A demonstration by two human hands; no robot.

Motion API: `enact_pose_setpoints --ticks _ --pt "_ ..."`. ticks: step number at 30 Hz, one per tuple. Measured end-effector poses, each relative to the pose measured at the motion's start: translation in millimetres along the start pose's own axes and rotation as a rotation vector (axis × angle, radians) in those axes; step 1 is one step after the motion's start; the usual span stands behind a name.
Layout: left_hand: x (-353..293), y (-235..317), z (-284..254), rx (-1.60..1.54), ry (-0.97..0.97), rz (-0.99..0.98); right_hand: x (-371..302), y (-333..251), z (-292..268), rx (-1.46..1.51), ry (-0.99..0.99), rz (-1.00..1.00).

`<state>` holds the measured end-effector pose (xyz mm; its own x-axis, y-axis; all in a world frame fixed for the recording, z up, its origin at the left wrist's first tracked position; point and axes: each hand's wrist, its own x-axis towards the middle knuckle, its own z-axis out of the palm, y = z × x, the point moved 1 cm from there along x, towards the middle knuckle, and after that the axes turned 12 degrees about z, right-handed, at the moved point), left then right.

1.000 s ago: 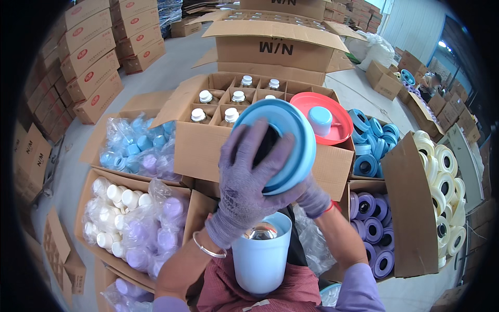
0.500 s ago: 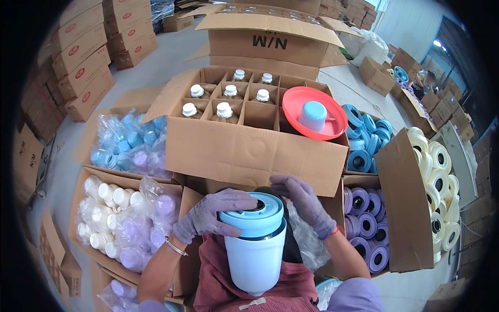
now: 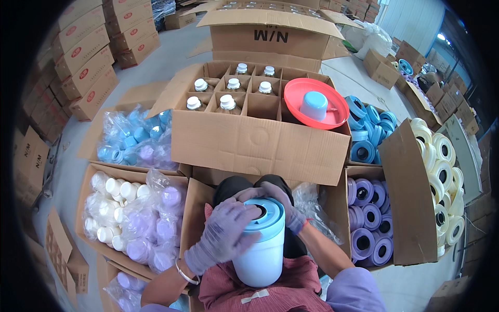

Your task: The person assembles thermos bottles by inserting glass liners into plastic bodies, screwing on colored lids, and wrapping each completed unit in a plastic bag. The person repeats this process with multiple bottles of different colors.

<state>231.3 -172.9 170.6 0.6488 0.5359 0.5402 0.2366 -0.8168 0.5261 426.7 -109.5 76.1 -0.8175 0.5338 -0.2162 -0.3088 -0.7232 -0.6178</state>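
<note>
Between my knees stands a pale blue flask body, upright, with its narrow end down. A blue ring-shaped collar with a dark round opening sits on its top. My left hand, in a thin purple glove, grips the collar from the left, fingers over its top beside the opening and down its front. Around the far right side of the collar curls my right hand, gloved too, its fingertips partly hidden behind the collar.
Ahead, a divided carton holds several white-capped bottles; a red dish with a blue cup rests on it. Boxes of white and purple cups stand left. Purple rings and cream rings are at right.
My right hand has come from the air at right onto the collar. My left hand has shifted down its left side. The collar now sits level and closer on the body.
</note>
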Motion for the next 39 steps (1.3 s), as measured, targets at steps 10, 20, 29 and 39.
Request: enact_pose_setpoints --ticks 10,20,29,39 --pt "-17.3 -62.8 105.8 0.101 0.004 -0.014 -172.5 -17.3 115.0 -1.736 0.483 -0.606" --pt "-49.6 28.1 88.6 -0.738 0.123 -0.871 -229.9 77.1 5.4 -0.922 1.002 0.157" --pt "-29.9 9.6 62.7 -0.576 0.334 -0.519 -181.4 69.3 33.3 -0.816 0.829 -0.514" --pt "23.3 1.6 38.9 -0.764 0.112 -0.777 -190.2 -3.6 37.3 -1.147 0.572 -0.829"
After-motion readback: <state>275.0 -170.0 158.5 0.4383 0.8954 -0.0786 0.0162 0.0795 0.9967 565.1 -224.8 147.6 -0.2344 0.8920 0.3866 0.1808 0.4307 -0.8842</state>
